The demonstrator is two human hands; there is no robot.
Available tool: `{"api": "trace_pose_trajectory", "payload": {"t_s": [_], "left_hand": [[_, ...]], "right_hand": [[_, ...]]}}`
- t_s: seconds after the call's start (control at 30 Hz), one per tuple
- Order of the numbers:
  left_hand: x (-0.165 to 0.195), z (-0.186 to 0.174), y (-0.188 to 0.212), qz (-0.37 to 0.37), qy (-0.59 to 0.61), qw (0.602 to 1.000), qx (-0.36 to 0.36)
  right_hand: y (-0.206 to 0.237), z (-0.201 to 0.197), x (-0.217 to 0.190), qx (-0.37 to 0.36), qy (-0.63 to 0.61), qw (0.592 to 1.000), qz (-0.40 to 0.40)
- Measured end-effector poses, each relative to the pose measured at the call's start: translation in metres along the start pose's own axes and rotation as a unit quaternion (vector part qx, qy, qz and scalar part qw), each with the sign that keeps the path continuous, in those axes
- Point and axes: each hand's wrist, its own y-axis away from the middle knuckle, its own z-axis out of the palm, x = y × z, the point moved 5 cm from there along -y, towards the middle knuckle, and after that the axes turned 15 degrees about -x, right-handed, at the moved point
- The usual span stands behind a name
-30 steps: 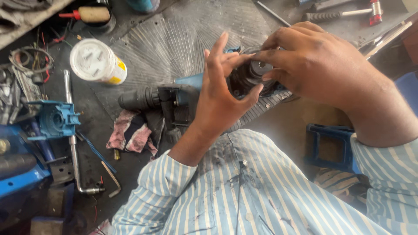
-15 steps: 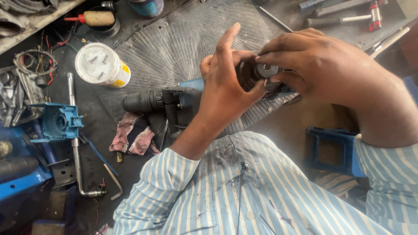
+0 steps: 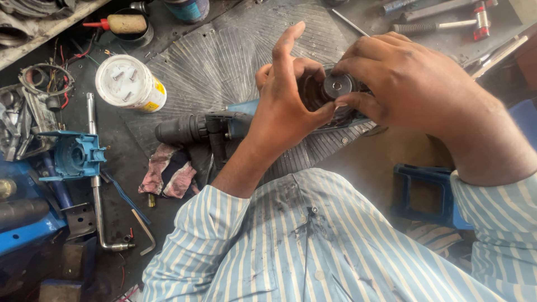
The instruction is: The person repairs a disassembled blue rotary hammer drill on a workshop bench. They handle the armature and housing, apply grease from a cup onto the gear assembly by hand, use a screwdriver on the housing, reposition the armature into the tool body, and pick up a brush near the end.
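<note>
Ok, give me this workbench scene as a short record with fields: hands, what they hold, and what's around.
left hand: cupped around a dark round part, forefinger raised
right hand: fingertips pinching the same part from above
round part: dark, metal centre, held over the power tool
power tool: black and blue, lying on the ribbed mat
nearby: white tub, pink rag, blue housing
</note>
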Motion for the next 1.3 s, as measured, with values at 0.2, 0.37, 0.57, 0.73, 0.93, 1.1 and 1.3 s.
{"api": "trace_pose_trajectory", "payload": {"t_s": [0.2, 0.37, 0.57, 0.73, 0.93, 1.1, 1.3], "left_hand": [[0.004, 0.001, 0.004, -0.007, -0.008, 1.0, -0.002], [0.004, -0.003, 0.009, -0.004, -0.02, 1.0, -0.016], [0.0, -0.004, 0.009, -0.003, 0.003, 1.0, -0.023], [-0.001, -0.005, 0.006, -0.003, 0.009, 1.0, -0.022], [0.0, -0.003, 0.005, 0.005, 0.011, 1.0, -0.018], [-0.003, -0.001, 0.005, 0.003, 0.023, 1.0, -0.012], [-0.007, 0.0, 0.008, 0.007, 0.009, 1.0, -0.003]], "right_hand": [[0.003, -0.006, -0.002, 0.019, -0.022, 0.999, -0.013], [0.005, -0.004, 0.005, 0.012, -0.086, 0.993, -0.08], [0.001, 0.0, 0.004, 0.017, -0.035, 0.996, -0.083], [0.002, -0.002, 0.002, 0.043, 0.004, 0.995, -0.088], [0.005, -0.001, 0.001, 0.064, -0.001, 0.995, -0.072], [0.002, -0.011, -0.006, 0.092, -0.008, 0.995, -0.036], [-0.001, -0.012, -0.005, 0.046, -0.039, 0.994, -0.095]]}}
